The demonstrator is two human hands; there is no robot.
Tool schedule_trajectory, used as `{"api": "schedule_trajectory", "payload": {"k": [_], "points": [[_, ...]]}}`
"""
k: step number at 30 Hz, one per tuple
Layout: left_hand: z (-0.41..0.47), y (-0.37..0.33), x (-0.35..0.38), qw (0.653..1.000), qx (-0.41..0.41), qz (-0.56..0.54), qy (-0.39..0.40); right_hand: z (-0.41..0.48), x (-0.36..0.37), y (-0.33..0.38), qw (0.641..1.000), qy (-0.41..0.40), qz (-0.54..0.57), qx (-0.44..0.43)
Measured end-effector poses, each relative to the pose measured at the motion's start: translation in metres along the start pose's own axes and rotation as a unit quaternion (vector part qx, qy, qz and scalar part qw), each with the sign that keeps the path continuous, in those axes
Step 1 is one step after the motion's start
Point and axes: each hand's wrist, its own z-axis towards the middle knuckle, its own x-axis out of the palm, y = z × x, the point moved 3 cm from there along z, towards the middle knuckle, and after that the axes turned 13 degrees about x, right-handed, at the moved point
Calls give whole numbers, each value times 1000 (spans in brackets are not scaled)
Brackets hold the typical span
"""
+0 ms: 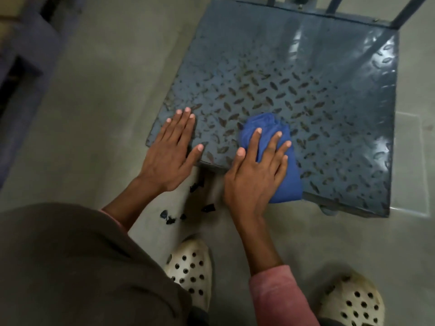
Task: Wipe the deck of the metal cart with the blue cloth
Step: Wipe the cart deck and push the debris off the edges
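The metal cart's deck (pixel 294 74) is a blue-grey tread plate with worn, rusty diamond bumps, filling the upper right of the head view. A crumpled blue cloth (pixel 266 127) lies on the deck's near edge and hangs a little over it. My right hand (pixel 256 175) presses flat on the cloth, fingers spread. My left hand (pixel 174 151) rests flat and open on the deck's near left corner, holding nothing.
The cart's handle posts (pixel 404 12) rise at the far edge. Small dark fragments (pixel 169 216) lie on the grey concrete floor below the deck's near edge. My two white perforated clogs (pixel 190 269) stand close to the cart. A dark shelf (pixel 21 55) runs along the left.
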Motion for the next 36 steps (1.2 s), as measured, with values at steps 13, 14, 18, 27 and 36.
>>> {"api": "schedule_trajectory", "payload": {"k": [13, 14, 18, 27, 36], "points": [[20, -2, -13, 960, -139, -227, -88, -7, 19, 102, 789, 402, 454, 100], [21, -4, -14, 968, -143, -187, -84, 1, 13, 92, 765, 395, 495, 119], [28, -28, -13, 997, -25, 18, -65, 45, -15, 39, 903, 225, 366, -19], [30, -39, 5, 996, -28, 75, -34, 74, 5, 6, 966, 67, -96, -231], [6, 8, -6, 996, -3, 88, -19, 71, 1, 10, 970, 56, -87, -218]]}}
